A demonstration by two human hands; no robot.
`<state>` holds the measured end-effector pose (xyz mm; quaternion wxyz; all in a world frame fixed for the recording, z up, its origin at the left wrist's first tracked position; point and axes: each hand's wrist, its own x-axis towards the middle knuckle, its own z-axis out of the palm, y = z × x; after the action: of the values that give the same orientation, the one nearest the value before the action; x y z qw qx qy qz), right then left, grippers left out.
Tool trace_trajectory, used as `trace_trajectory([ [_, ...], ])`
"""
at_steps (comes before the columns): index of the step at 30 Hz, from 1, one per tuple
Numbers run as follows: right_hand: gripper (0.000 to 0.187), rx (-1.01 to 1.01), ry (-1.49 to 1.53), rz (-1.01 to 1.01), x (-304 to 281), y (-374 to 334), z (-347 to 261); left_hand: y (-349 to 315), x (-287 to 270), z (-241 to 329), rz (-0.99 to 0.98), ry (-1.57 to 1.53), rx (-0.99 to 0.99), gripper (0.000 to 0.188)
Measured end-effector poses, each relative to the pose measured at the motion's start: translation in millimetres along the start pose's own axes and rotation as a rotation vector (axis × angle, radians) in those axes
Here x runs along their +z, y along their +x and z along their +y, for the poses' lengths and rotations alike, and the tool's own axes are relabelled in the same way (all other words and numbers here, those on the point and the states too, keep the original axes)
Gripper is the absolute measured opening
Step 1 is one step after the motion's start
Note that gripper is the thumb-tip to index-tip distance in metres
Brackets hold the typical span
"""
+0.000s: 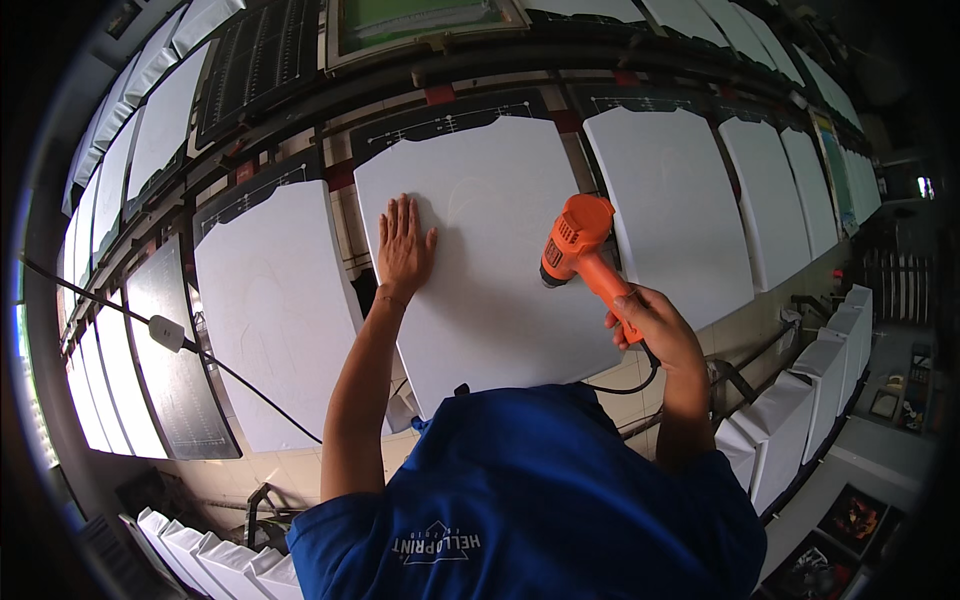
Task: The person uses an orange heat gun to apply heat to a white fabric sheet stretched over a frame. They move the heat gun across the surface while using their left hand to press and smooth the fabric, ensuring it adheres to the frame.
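Observation:
Straight in front of me a white garment (pixel 480 300) is stretched over a dark flat board (pixel 450 122), whose far edge shows white marks. My left hand (pixel 402 245) lies flat on the left part of the cloth, fingers stretched toward the far side. In my right hand (pixel 655 325) is the handle of an orange heat gun (pixel 585 240). Its dark nozzle points down and left at the cloth, right of the middle; whether it touches the cloth I cannot tell. A black cord (pixel 640 385) runs from the handle back toward my body.
More boards with white cloth stand on the left (pixel 270 310) and right (pixel 675 200). A framed green screen (pixel 425 25) rests beyond the rail (pixel 440 75). A cable with a pale block (pixel 167 333) hangs at left. White cloths drape a lower row (pixel 780 430) at right.

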<state>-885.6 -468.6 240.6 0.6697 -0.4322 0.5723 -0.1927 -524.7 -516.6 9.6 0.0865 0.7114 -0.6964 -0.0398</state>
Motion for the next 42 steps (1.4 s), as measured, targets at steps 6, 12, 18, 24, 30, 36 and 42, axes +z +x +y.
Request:
trace_trajectory([
  [6, 0.043, -0.128, 0.052, 0.033, 7, 49, -8, 49, -1, 22, -0.028, -0.038, 0.145, 0.064],
  [12, 0.042, -0.218, 0.055, 0.196, 11, 81, -12, 50, -7, 36, -0.106, -0.062, 0.333, 0.062],
  [18, 0.043, -0.158, 0.123, 0.069, 2, 63, -5, 38, -13, 21, -0.122, -0.035, 0.440, 0.061],
  [24, 0.042, -0.177, 0.088, 0.176, 7, 60, 11, 40, -15, 6, -0.068, -0.022, 0.344, 0.061],
  [30, 0.039, -0.139, 0.130, 0.087, 3, 56, 9, 34, -11, -3, -0.093, 0.018, 0.285, 0.062],
  [36, 0.042, -0.182, 0.127, 0.045, 19, 54, 10, 28, -14, -8, -0.098, 0.031, 0.201, 0.063],
  [42, 0.039, -0.157, 0.102, 0.093, 16, 48, 12, 9, -9, -14, -0.088, 0.041, 0.195, 0.064],
])
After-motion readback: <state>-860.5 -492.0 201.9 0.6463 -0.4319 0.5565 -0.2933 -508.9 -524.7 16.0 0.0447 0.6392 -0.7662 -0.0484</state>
